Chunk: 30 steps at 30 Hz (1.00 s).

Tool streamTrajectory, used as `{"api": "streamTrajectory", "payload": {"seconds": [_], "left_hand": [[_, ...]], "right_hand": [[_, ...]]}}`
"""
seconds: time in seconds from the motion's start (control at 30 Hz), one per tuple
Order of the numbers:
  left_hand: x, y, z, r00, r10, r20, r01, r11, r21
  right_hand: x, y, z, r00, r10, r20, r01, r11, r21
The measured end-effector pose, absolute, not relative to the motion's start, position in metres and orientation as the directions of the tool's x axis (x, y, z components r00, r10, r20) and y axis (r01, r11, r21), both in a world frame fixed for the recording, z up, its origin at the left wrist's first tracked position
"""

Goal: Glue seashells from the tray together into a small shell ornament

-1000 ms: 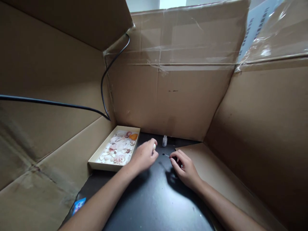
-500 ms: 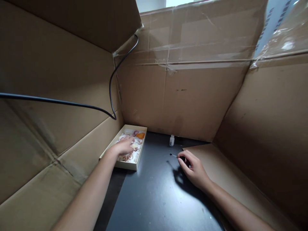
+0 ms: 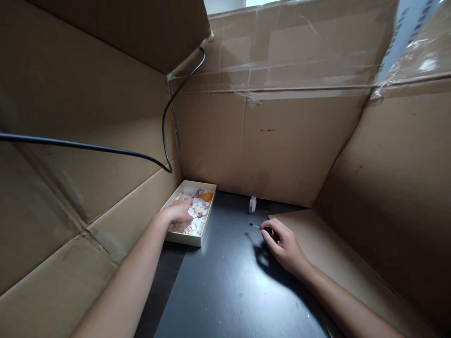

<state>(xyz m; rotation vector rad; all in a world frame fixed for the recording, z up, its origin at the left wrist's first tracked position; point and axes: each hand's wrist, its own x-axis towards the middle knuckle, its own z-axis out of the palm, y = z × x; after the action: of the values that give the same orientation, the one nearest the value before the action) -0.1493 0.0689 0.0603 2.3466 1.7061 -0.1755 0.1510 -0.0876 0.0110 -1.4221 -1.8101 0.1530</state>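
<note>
My left hand (image 3: 180, 210) reaches over a shallow cream box (image 3: 183, 238) on the left, its fingers stretched out and apart, just above or touching the seashells (image 3: 199, 210) inside. The shells are mostly white, with an orange one (image 3: 206, 196) towards the far right corner. Between its thumb and fingertips, my right hand (image 3: 284, 245) grips a thin pale applicator stick (image 3: 255, 226) with a small dark tip pointing left. Something dark shows within the curled fingers; its shape is partly hidden. A little beyond stands a small clear glass bottle (image 3: 252, 205), upright and uncapped.
Cardboard walls (image 3: 268, 141) enclose the black tabletop (image 3: 211, 281) at the back and both sides. A flat cardboard piece (image 3: 317, 234) lies beside my right hand. Along the left wall hangs a black cable (image 3: 105, 149).
My left hand has shifted slightly left over the box, uncovering more shells in the middle. The right hand keeps its hold on the applicator stick. The view has moved slightly.
</note>
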Motion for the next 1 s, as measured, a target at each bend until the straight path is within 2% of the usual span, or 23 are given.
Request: {"api": "streamTrajectory", "payload": {"seconds": [0.27, 0.47, 0.73, 1.0], "left_hand": [[-0.153, 0.068, 0.065, 0.277, 0.930, -0.241, 0.960, -0.258, 0.105], [-0.144, 0.072, 0.046, 0.253, 0.955, -0.156, 0.963, -0.234, 0.130], [-0.141, 0.077, 0.038, 0.348, 0.937, -0.034, 0.928, -0.339, 0.155], [-0.142, 0.077, 0.036, 0.329, 0.944, -0.030, 0.938, -0.323, 0.125]], "right_hand": [[0.150, -0.087, 0.011, -0.034, 0.853, 0.521, 0.764, 0.359, -0.537], [0.151, -0.087, 0.011, -0.042, 0.849, 0.527, 0.756, 0.372, -0.539], [0.151, -0.088, 0.011, -0.038, 0.858, 0.512, 0.763, 0.356, -0.540], [0.151, -0.088, 0.012, -0.040, 0.856, 0.515, 0.759, 0.362, -0.542]]}}
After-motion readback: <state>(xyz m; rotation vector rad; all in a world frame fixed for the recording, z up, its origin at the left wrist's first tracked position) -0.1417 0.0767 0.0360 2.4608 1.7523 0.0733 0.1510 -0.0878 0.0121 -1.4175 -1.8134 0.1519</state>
